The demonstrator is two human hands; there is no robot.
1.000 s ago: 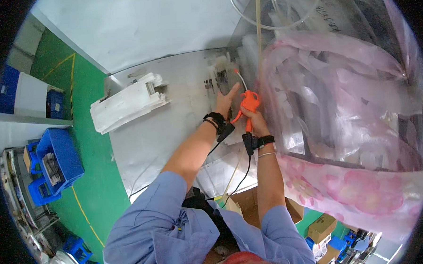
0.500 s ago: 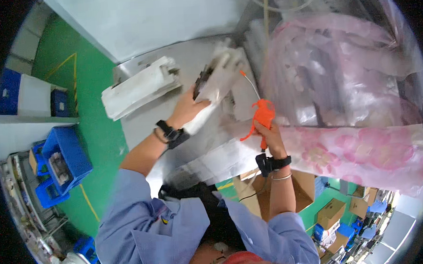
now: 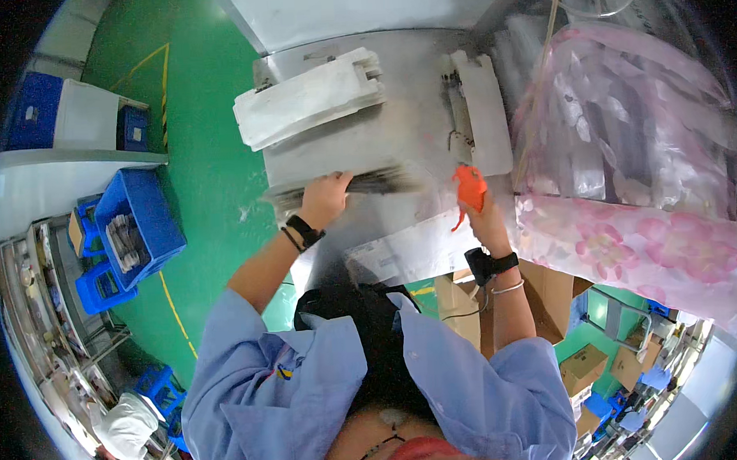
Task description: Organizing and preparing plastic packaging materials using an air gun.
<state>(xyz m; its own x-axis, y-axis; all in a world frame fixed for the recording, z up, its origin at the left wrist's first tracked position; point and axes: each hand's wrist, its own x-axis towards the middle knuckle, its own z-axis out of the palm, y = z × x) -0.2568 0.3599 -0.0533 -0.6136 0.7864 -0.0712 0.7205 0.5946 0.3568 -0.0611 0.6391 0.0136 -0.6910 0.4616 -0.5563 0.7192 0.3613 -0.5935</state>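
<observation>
Firstly, head view, items in hand. Left hand (image 3: 324, 201): closed around one long, narrow piece (image 3: 379, 181), blurred, dark along the stretch right of the grip; its exact kind cannot be told. The piece lies crosswise over the near left part of the table (image 3: 416, 84); whether it touches the surface cannot be made out. Right hand (image 3: 485, 218): wrapped around one orange air blow gun (image 3: 470, 188), near the table's right side, well apart from the left hand. Each wrist: one black strap; on the right, also one pale bracelet.

Items on the table: one group of long white pieces (image 3: 309, 99), far left, set at a slant; one white, notched piece (image 3: 486, 118), far right, lengthwise, with small dark parts along its left side, just beyond the blow gun.

Items around: pink floral plastic sheet (image 3: 607, 236), right of the table, beside clear plastic wrapping (image 3: 627, 128); open cardboard box (image 3: 552, 300), below the near right edge; blue crate (image 3: 156, 215) containing a bundle of pieces, left, over a green floor (image 3: 209, 155) with yellow lines; blue stool (image 3: 103, 283), beside the crate.
</observation>
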